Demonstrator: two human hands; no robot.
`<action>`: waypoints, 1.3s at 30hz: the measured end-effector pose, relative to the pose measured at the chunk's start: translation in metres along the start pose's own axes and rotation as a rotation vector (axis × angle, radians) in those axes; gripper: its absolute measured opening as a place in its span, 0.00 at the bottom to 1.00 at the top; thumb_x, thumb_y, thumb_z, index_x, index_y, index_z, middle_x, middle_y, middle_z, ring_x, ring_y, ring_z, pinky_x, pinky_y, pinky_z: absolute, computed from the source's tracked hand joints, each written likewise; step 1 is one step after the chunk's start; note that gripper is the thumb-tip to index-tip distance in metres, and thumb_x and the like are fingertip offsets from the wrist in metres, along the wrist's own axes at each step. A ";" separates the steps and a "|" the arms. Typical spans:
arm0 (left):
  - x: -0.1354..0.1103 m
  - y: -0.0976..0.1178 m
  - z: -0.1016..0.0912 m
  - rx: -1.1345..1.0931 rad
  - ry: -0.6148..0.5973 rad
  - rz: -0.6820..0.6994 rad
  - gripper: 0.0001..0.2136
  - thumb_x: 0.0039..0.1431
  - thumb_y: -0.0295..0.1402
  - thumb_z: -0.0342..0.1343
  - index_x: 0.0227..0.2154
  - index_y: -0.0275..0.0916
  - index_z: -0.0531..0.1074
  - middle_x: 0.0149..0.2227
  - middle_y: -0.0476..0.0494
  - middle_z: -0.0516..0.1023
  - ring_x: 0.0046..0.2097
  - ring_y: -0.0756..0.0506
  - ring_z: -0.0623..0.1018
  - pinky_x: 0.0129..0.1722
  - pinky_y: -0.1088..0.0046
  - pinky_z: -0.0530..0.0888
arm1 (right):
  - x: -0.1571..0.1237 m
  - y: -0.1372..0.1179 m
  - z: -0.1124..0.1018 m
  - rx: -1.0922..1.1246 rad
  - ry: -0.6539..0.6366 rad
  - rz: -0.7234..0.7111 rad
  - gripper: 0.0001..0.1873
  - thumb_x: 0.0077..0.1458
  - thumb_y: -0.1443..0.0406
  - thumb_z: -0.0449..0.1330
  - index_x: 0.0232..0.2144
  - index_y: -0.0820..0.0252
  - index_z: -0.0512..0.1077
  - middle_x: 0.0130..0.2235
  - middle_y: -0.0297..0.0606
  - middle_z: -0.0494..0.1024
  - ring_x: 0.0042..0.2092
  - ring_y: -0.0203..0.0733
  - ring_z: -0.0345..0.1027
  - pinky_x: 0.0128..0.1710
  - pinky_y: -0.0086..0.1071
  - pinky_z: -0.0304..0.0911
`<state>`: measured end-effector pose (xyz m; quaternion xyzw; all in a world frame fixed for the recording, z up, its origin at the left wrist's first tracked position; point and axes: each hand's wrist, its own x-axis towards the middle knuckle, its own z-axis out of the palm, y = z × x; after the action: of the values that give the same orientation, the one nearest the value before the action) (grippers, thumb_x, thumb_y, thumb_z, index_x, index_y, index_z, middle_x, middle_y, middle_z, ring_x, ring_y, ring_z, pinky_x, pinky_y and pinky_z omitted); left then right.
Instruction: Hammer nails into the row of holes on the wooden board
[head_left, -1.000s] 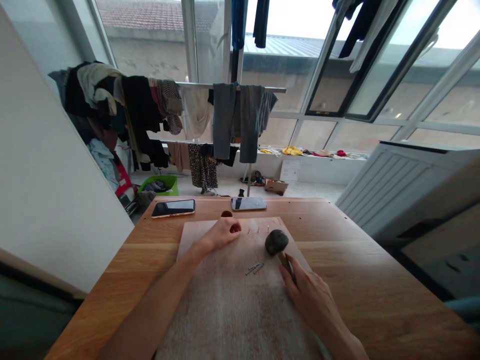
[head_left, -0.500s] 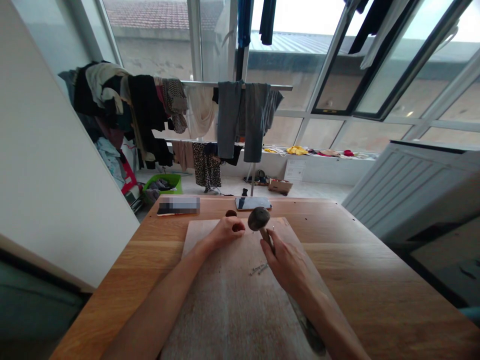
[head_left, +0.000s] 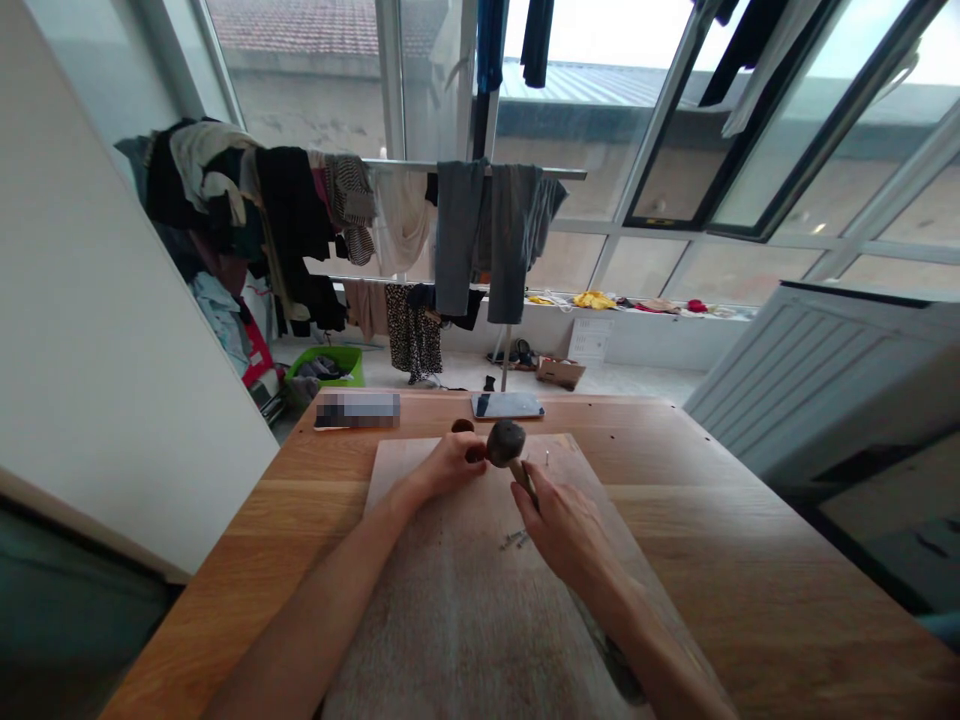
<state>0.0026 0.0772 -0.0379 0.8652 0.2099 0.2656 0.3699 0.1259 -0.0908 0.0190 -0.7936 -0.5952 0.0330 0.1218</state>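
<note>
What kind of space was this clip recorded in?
Probably a home, perhaps an enclosed balcony or laundry corner: clothes hang over a metal drying rack, a green laundry basket sits on the floor, and an open window stands beyond the wooden table.

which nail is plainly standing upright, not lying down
The nail near the far edge of the board, just beyond the right hand; it points up, while the loose nails left of that hand lie flat.

dark grey hammer head (head_left: 506, 443), tan handle (head_left: 523, 482), silvery nails (head_left: 513, 541), faded pinkish-brown board (head_left: 442, 610), orange-brown wood-grained surface (head_left: 750, 540), green basket (head_left: 351, 362), black-and-tan spotted garment (head_left: 411, 335)
</note>
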 end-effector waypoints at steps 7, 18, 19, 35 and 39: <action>-0.001 0.037 -0.018 0.121 -0.131 -0.107 0.05 0.50 0.32 0.58 0.27 0.36 0.70 0.25 0.52 0.69 0.27 0.51 0.69 0.27 0.77 0.63 | -0.028 0.037 0.001 0.018 -0.003 0.033 0.21 0.66 0.57 0.46 0.56 0.56 0.67 0.39 0.43 0.83 0.39 0.48 0.77 0.34 0.34 0.60; -0.015 0.092 0.023 0.517 -0.560 -0.020 0.07 0.50 0.35 0.58 0.27 0.37 0.76 0.27 0.42 0.76 0.29 0.44 0.75 0.28 0.71 0.68 | -0.054 0.062 0.013 -0.014 -0.063 0.154 0.23 0.67 0.58 0.43 0.58 0.58 0.66 0.48 0.48 0.81 0.45 0.53 0.77 0.41 0.40 0.65; -0.015 0.092 0.026 0.521 -0.568 -0.020 0.06 0.51 0.34 0.58 0.27 0.37 0.76 0.27 0.42 0.76 0.29 0.44 0.75 0.28 0.70 0.68 | -0.054 0.062 0.013 -0.001 -0.061 0.152 0.23 0.67 0.58 0.44 0.58 0.58 0.65 0.48 0.48 0.81 0.46 0.53 0.77 0.41 0.40 0.65; -0.005 0.046 -0.041 0.435 -0.275 -0.141 0.06 0.50 0.22 0.54 0.27 0.36 0.74 0.26 0.48 0.74 0.30 0.49 0.73 0.28 0.76 0.63 | -0.053 0.065 0.017 0.077 -0.041 0.152 0.23 0.67 0.58 0.42 0.57 0.57 0.66 0.49 0.47 0.80 0.48 0.51 0.76 0.43 0.39 0.66; -0.005 0.029 -0.046 0.403 -0.215 -0.157 0.07 0.49 0.20 0.54 0.28 0.35 0.75 0.28 0.47 0.75 0.31 0.49 0.74 0.30 0.77 0.65 | -0.053 0.064 0.015 0.074 -0.077 0.174 0.24 0.66 0.58 0.42 0.58 0.58 0.65 0.49 0.48 0.80 0.49 0.52 0.75 0.43 0.40 0.66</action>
<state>-0.0241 0.0799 0.0093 0.9259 0.2845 0.0951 0.2297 0.1673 -0.1558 -0.0152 -0.8353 -0.5268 0.0959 0.1246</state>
